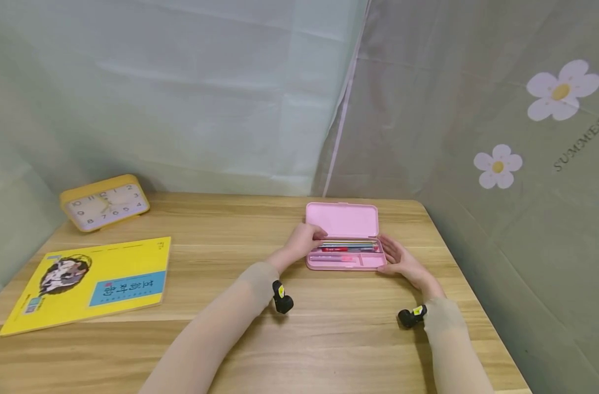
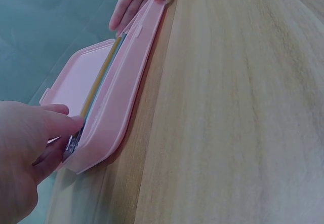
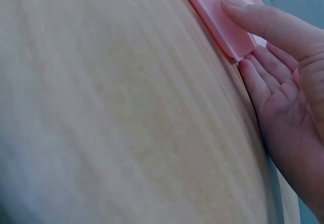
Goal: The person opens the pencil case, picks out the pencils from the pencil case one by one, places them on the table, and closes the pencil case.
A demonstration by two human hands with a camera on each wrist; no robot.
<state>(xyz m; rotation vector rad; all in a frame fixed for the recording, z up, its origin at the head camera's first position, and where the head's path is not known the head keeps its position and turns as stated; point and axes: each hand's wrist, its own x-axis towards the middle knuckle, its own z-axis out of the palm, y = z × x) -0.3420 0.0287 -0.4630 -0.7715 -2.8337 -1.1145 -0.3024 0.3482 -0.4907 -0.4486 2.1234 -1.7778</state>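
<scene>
A pink pencil case lies on the table with its lid tipped back. Inside are several pencils and pens, and a pinkish pen lies in the front part. At the left end my left hand has its thumb and fingers around the ends of a yellow pencil and others beside it; its fingertips are partly hidden. My right hand holds the right end of the case, the thumb at the front corner and the other fingers along the end wall.
On the left of the wooden table lies a yellow book with a blue label. Behind it stands a yellow alarm clock. Curtains hang along the back and right edges.
</scene>
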